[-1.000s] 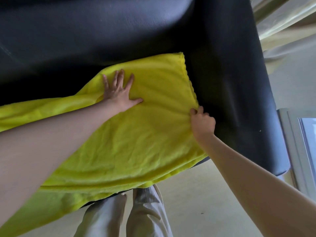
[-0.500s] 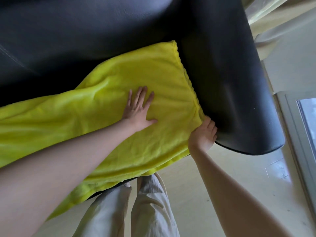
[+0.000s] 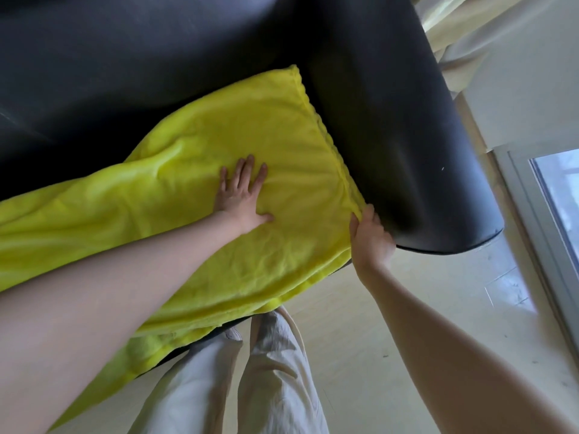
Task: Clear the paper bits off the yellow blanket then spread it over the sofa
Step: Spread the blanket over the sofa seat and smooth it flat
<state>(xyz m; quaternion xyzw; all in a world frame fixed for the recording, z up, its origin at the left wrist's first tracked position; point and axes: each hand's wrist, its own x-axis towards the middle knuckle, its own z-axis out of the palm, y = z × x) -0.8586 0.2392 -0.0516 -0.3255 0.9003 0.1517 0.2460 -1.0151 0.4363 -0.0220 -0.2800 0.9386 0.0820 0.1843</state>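
The yellow blanket (image 3: pixel 238 126) lies spread over the seat of the black sofa (image 3: pixel 156 57), its front part hanging over the seat's edge. My left hand (image 3: pixel 241 195) rests flat on the blanket with fingers apart, near its right side. My right hand (image 3: pixel 371 236) grips the blanket's right edge where it meets the sofa's armrest (image 3: pixel 407 136). I see no paper bits on the blanket.
My legs in light trousers (image 3: pixel 250 371) stand against the sofa's front. Pale floor (image 3: pixel 423 308) stretches to the right. A window frame (image 3: pixel 539 214) runs along the right edge, and light curtains (image 3: pixel 463 36) hang at the top right.
My left hand slid back toward me and to the right across the blanket. My right hand moved down the blanket's right edge toward the seat's front corner.
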